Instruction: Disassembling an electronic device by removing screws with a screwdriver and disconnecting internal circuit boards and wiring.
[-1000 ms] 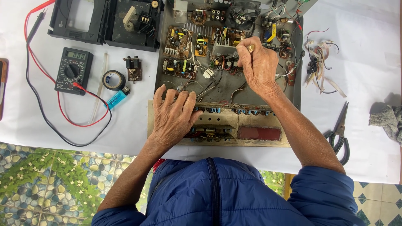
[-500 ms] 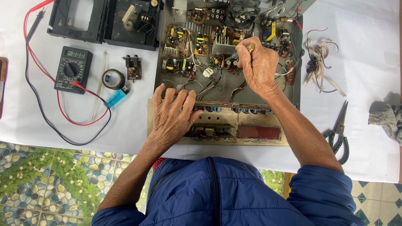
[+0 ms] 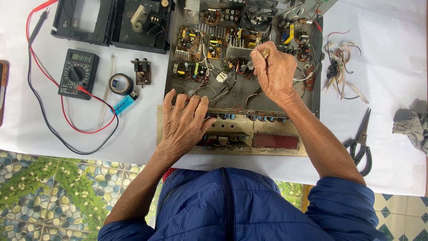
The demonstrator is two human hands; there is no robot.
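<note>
An opened grey metal chassis (image 3: 312, 100) full of small green circuit boards (image 3: 191, 38) and loose wires lies on the white table. My left hand (image 3: 183, 122) rests flat, fingers spread, on its front panel (image 3: 272, 142). My right hand (image 3: 274, 73) is closed around a tool with a brass-coloured end (image 3: 265, 52), held upright over the boards in the middle of the chassis. The tool's tip is hidden by my fingers.
A black multimeter (image 3: 78, 73) with red and black leads lies at the left, beside a roll of black tape (image 3: 120, 83), a blue lighter (image 3: 124, 104) and a small part (image 3: 141, 71). Black plastic housings (image 3: 111, 22) sit at the back. Scissors (image 3: 361, 143), wire scraps (image 3: 341, 73) and a grey rag (image 3: 412, 127) lie right.
Almost nothing has moved. Both hands keep their places on the chassis, with only a tiny shift of the right hand over the boards.
</note>
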